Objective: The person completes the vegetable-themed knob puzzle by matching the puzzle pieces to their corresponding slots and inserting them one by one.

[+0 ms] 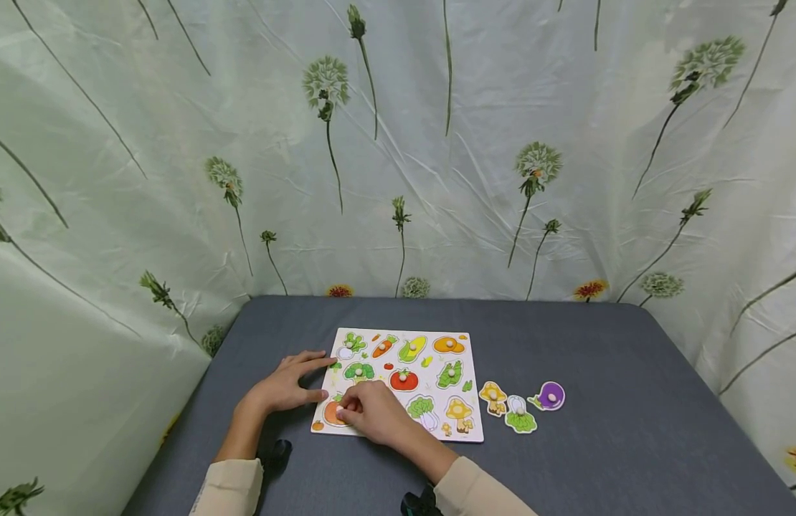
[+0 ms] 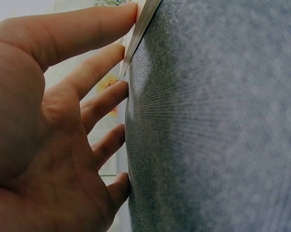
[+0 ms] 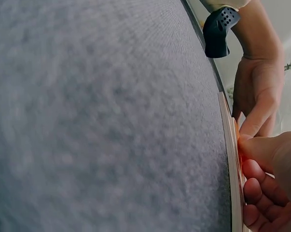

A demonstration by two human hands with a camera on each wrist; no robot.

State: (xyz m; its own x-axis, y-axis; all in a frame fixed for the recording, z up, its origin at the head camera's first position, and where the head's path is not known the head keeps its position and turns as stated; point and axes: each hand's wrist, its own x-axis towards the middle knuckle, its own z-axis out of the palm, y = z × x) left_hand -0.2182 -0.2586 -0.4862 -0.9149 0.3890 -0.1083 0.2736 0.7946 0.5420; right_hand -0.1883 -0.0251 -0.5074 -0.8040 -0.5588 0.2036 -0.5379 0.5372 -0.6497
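Note:
A white vegetable puzzle board (image 1: 401, 424) lies on the dark grey table. My right hand (image 1: 380, 414) pinches the knob of a round orange puzzle piece (image 1: 331, 413) with a green top, at the board's near left corner. Whether that piece sits flush is hidden by the fingers. With fingers spread, my left hand (image 1: 285, 385) touches the board's left edge; in the left wrist view its fingers (image 2: 104, 106) look extended. Knobbed pieces on the board include a tomato (image 1: 404, 380), broccoli (image 1: 359, 372), a carrot (image 1: 384, 347) and corn (image 1: 412, 349).
Right of the board lie three loose pieces: a mushroom (image 1: 493, 398), a leafy cabbage (image 1: 520, 416) and a purple eggplant (image 1: 549, 395). Matching mushroom (image 1: 459, 410) and cabbage (image 1: 423, 411) pictures show on the board without knobs. A flowered curtain (image 1: 437, 215) hangs behind the table.

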